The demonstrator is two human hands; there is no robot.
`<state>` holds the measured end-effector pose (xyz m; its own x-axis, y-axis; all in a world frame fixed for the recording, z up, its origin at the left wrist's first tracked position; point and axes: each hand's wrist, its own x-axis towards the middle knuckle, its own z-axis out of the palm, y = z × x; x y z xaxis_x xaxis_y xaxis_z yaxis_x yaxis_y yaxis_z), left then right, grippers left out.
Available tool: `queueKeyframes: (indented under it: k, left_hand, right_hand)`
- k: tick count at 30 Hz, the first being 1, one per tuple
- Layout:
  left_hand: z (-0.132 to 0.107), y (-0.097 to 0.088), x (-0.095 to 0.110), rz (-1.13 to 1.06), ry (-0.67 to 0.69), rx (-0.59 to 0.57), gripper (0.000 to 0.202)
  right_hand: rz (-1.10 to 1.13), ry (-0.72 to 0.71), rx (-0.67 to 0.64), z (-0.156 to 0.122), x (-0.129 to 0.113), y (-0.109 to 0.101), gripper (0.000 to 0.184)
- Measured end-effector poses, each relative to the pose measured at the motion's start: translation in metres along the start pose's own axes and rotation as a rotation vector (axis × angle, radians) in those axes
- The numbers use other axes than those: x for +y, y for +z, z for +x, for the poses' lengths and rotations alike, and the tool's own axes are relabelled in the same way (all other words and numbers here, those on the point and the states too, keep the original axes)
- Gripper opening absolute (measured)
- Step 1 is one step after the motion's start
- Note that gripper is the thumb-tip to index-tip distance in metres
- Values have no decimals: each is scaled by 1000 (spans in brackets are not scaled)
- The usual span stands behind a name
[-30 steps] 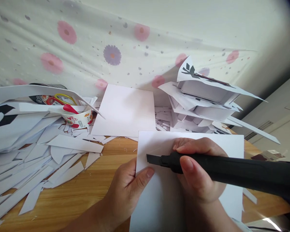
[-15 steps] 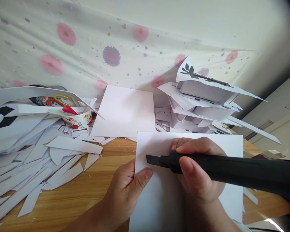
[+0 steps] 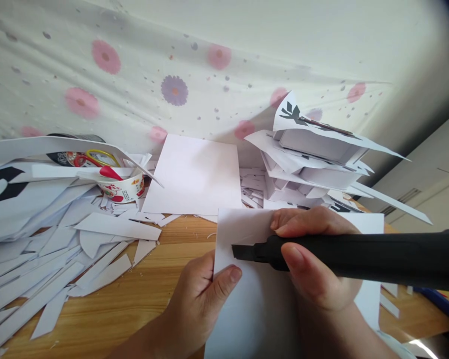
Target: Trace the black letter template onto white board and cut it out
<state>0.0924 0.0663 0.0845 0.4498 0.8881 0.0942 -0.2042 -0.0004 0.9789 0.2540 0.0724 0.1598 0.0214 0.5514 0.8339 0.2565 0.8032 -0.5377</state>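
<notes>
My left hand [image 3: 215,294] grips the left edge of a white sheet of board [image 3: 254,309], thumb on top and fingers hidden behind it. My right hand [image 3: 322,259] is closed around a thick black chisel-tip marker [image 3: 377,255], thumb on the near side and index finger on the far side. The marker's slanted tip [image 3: 243,252] points left over the board, just above my left thumb. I cannot tell whether the tip touches the surface, and no dark mark shows by it.
Another white board [image 3: 194,174] leans at the back near a flowered curtain [image 3: 134,89]. White paper offcuts [image 3: 108,227] heap up on the left around a printed paper cup [image 3: 123,188]. At right stand stacked white paper boxes [image 3: 322,142]. A blue-handled thing [image 3: 439,301] lies at the right edge.
Both hands, the board and the marker have shifted slightly right and down in view. The marker's back end has swung up a little. The grips are the same.
</notes>
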Motion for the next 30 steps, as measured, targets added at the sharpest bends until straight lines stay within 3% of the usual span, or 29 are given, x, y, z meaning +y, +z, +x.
queueKeyframes:
  k: [19,30]
  left_hand:
    - [-1,0,1,7,-8,-17,33]
    - [-3,0,-2,-40,-6,-18,26]
  right_hand:
    - [219,64,47,-3,8,-2,5]
    - [130,36,88,-5,6,-6,7]
